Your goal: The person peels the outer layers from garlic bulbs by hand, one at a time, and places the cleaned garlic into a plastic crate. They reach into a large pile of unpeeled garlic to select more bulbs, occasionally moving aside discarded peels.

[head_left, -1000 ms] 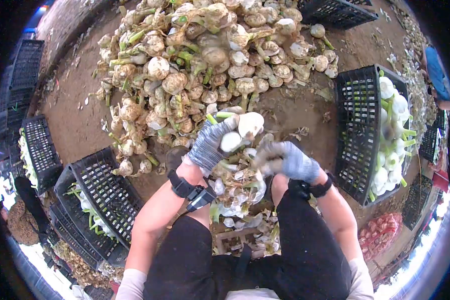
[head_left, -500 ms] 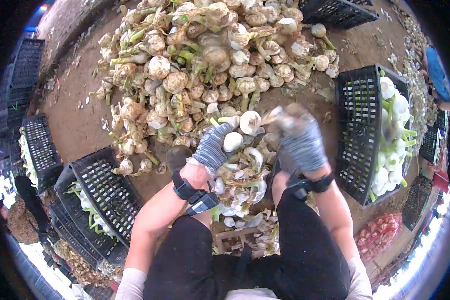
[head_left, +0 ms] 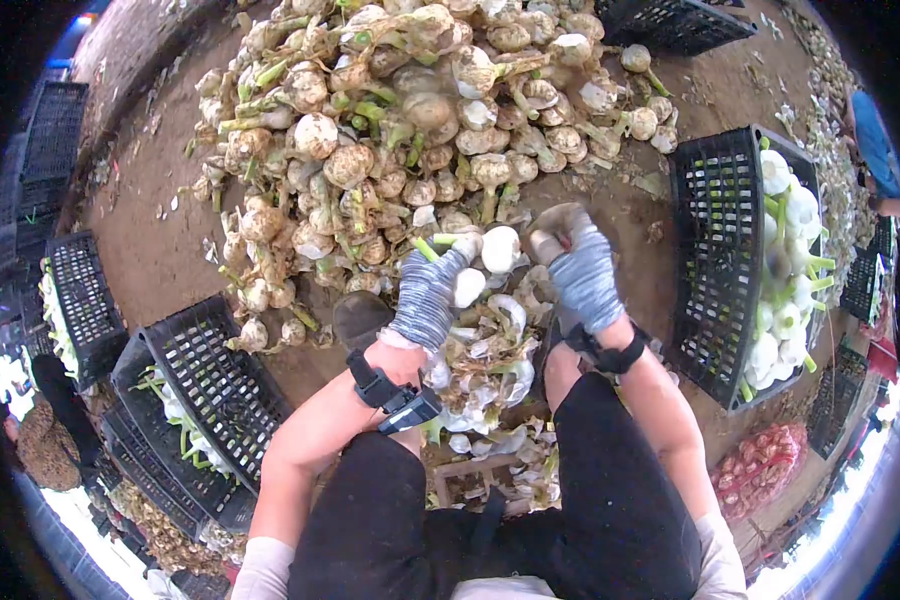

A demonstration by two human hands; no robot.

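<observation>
In my left hand (head_left: 432, 285), closed and gloved, are two garlic bulbs with green stems pointing up and to the left. One clean white garlic bulb (head_left: 500, 249) sits beyond the fingertips; the other garlic bulb (head_left: 467, 287) hangs just below it. Close to the right of the upper bulb is my right hand (head_left: 578, 262), also gloved, its fingers curled in; whatever lies between them is hidden. A heap of unpeeled, soil-stained garlic (head_left: 350, 165) spreads in front of both hands. Under them lie loose garlic skins (head_left: 485, 370).
To the right stands a black crate (head_left: 715, 265) holding peeled garlic with stems. Another black crate (head_left: 215, 385) is at the left, with more crates behind it. A red net bag (head_left: 760, 470) lies at lower right. Someone's blue-clothed body part (head_left: 875, 145) shows at the far right.
My right hand has come slightly left and down toward the bulbs and is less blurred. The upper bulb, streaked with brown skin before, now looks white. My left hand keeps both bulbs.
</observation>
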